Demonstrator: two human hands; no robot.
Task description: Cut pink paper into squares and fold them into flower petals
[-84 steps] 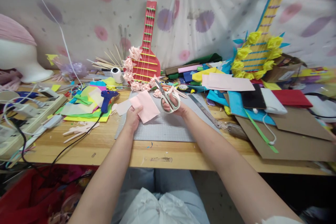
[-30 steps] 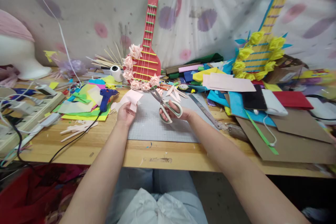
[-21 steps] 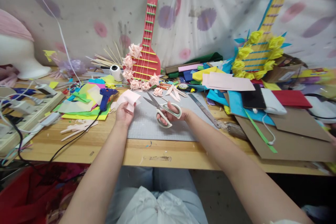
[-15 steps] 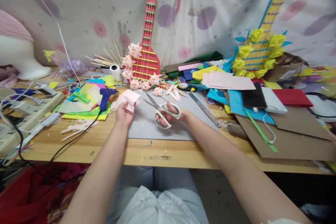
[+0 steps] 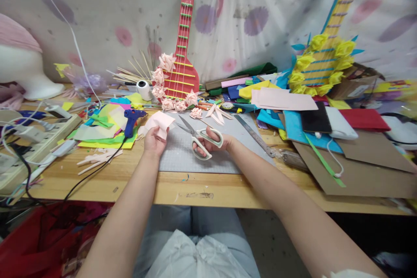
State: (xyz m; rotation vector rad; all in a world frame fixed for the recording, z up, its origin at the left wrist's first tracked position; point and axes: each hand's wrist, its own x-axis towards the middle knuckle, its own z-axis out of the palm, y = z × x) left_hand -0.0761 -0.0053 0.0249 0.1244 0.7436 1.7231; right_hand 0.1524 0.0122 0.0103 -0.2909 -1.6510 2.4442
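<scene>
My left hand (image 5: 155, 140) is closed on a pale pink piece of paper (image 5: 160, 122), held above the left side of the grey cutting mat (image 5: 182, 164). In my right hand (image 5: 211, 139) is a pair of scissors (image 5: 195, 133) with whitish handles. Its blades are spread apart and point left toward the paper without touching it. Beyond my hands stands a red guitar-shaped craft (image 5: 180, 74) edged with pale pink paper flowers (image 5: 158, 76). One loose pink flower (image 5: 196, 113) and several folded pink strips (image 5: 216, 114) lie at the mat's far edge.
A blue glue gun (image 5: 130, 121) rests on coloured paper at left, its cord crossing the table. Farther left is a power strip (image 5: 39, 156). A metal ruler (image 5: 254, 134) lies on the mat's right. Cardboard sheets (image 5: 355, 178) and a yellow flowered guitar craft (image 5: 319, 67) are at right.
Almost nothing differs. The scissors remain spread, shifted very slightly left, while the paper stays in my left hand.
</scene>
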